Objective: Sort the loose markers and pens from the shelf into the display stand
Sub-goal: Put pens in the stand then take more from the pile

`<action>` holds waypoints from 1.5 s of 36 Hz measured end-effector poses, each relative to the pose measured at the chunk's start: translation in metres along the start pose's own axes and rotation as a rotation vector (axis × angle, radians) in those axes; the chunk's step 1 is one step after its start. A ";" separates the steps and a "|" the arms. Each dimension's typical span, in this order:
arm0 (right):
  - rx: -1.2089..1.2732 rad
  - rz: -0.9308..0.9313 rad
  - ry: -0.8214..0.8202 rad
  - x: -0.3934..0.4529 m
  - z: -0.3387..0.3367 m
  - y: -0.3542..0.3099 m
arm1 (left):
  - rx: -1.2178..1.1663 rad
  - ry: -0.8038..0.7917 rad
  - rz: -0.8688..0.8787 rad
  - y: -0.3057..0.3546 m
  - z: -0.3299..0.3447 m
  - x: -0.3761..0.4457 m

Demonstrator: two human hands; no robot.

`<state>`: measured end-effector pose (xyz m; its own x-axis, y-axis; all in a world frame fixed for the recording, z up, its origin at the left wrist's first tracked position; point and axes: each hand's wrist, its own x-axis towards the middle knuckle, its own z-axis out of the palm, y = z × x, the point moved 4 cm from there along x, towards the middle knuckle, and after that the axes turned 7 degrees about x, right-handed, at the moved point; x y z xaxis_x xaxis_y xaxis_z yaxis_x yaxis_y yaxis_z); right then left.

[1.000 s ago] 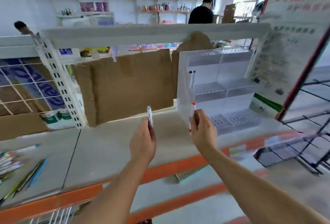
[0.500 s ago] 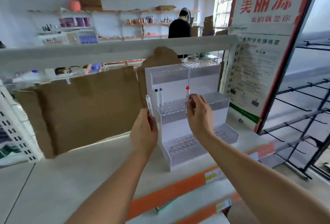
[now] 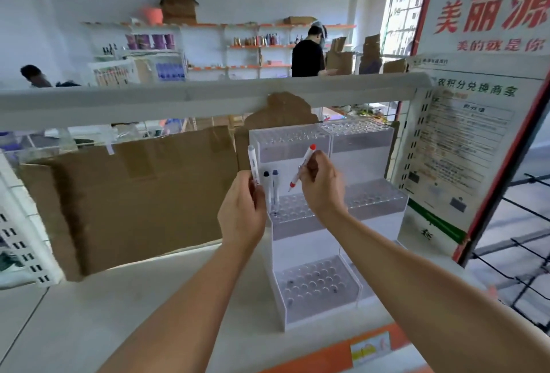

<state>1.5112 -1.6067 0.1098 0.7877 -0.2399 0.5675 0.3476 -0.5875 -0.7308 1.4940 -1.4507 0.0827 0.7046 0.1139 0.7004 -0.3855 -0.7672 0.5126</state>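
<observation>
So we're now standing right up against the display stand point(image 3: 315, 253), way closer than a second ago when it was off to the right past our hands; half a second back we were already lifting both pens toward it, and now we're actually lining one up.

Our right hand point(image 3: 320, 186) is pinching the red marker point(image 3: 301, 168) around its middle, fingers curled on the barrel; it's tilting now, red cap up and to the right, red tip end pointing down-left toward the middle tier's holes; half a second ago it was standing pretty much upright in that hand, so we're reading this as angling it in for a slot.

Our left hand point(image 3: 242, 216) is gripping the white pen point(image 3: 253, 164) near its lower end, holding it upright just beside the stand's left wall; it's waiting its turn, looks like.

Two dark-capped pens point(image 3: 271, 189) are already standing in the middle tier at the left; the top and bottom tiers are looking unfilled, though there are a few dark specks in the bottom holes we can't make out.

So we're guessing the red one is going in next to those two, then the white one; lots of slots left, and the loose pile isn't in view from here, so we can't tell how many are still waiting.
</observation>
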 end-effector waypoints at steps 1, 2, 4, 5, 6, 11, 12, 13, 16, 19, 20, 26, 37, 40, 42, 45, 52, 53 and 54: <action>0.000 -0.004 -0.032 0.002 0.003 0.000 | 0.006 0.006 -0.006 -0.002 0.002 0.001; 0.001 -0.013 -0.066 0.004 0.006 0.001 | 0.006 0.013 -0.013 -0.003 0.004 0.003; -0.021 -0.030 -0.126 0.008 0.011 0.002 | 0.001 0.031 -0.023 -0.005 0.006 0.004; -0.047 -0.040 -0.145 0.009 0.012 0.002 | 0.002 0.039 -0.025 -0.006 0.008 0.005; -0.073 -0.049 -0.160 0.010 0.014 0.004 | 0.003 0.048 -0.026 -0.006 0.009 0.006; -0.130 -0.034 -0.242 0.010 0.025 0.014 | 0.007 0.086 -0.039 -0.003 0.013 0.004; -0.129 -0.029 -0.247 0.010 0.026 0.014 | 0.004 0.086 -0.040 -0.002 0.014 0.004; -0.128 -0.025 -0.252 0.010 0.026 0.013 | 0.001 0.085 -0.042 -0.002 0.015 0.003; -0.203 -0.023 -0.317 0.007 0.029 0.015 | 0.004 0.096 -0.047 -0.004 0.017 0.003; -0.293 -0.039 -0.347 0.002 0.032 0.016 | 0.031 0.102 -0.058 -0.007 0.018 0.003; -0.297 -0.034 -0.336 0.002 0.032 0.016 | 0.038 0.100 -0.059 -0.007 0.018 0.003; -0.298 0.074 -0.303 -0.001 0.035 0.019 | 0.067 0.082 -0.066 -0.007 0.019 0.001; -0.221 -0.032 -0.185 0.003 0.018 0.018 | 0.066 0.081 -0.025 0.002 0.012 -0.002; 0.021 -0.158 -0.193 0.006 0.013 -0.002 | 0.044 0.074 0.036 0.013 0.012 0.000; 0.128 -0.180 -0.254 0.008 0.013 -0.017 | 0.036 0.065 0.062 0.019 0.014 0.002; 0.194 -0.169 -0.253 0.011 0.012 -0.028 | 0.015 0.066 0.042 0.026 0.016 0.004; 0.215 -0.133 0.057 0.028 -0.017 -0.010 | 0.067 0.071 -0.019 0.012 0.007 0.006; 0.190 -0.143 0.045 0.028 -0.018 -0.007 | 0.089 0.061 -0.048 0.006 0.006 0.005; 0.148 -0.154 0.021 0.027 -0.016 -0.004 | 0.118 0.043 -0.079 -0.001 0.007 0.004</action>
<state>1.5227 -1.6232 0.1343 0.7093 -0.1727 0.6834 0.5353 -0.4988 -0.6816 1.5012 -1.4539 0.0823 0.7033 0.2020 0.6816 -0.2553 -0.8231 0.5073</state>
